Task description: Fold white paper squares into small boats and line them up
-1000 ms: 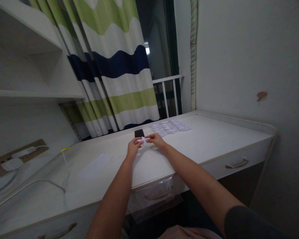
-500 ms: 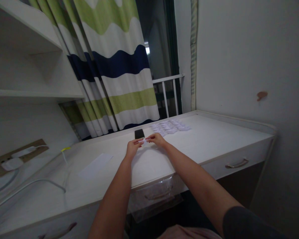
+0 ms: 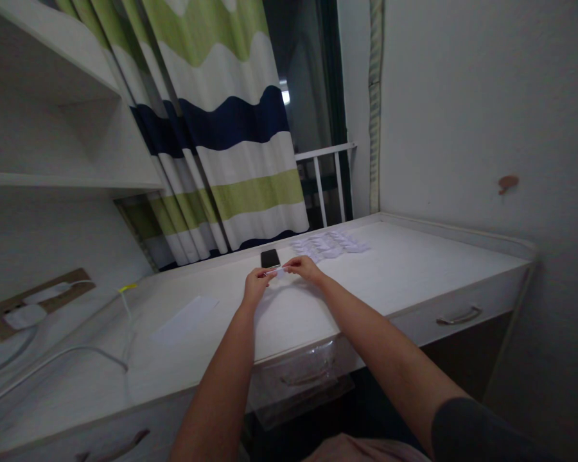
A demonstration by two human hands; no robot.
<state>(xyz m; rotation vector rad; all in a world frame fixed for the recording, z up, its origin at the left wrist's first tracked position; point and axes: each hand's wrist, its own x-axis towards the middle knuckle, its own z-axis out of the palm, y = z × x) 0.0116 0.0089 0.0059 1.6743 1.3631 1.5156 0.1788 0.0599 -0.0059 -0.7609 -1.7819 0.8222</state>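
On my feed, the left hand (image 3: 257,287) and right hand (image 3: 306,269) are nearly closed, both pinching a small white paper slip (image 3: 280,273) whose shape their fingers mostly hide. Just beyond the hands, a black smartphone (image 3: 270,258) lies on the white desk (image 3: 404,256). Past the right hand, a cluster of paper pieces (image 3: 328,244) is too small to make out, and I can read no writing or brand on anything.

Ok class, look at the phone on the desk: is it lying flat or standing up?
Lying flat: the black phone sits level on the white desktop, no edge raised.
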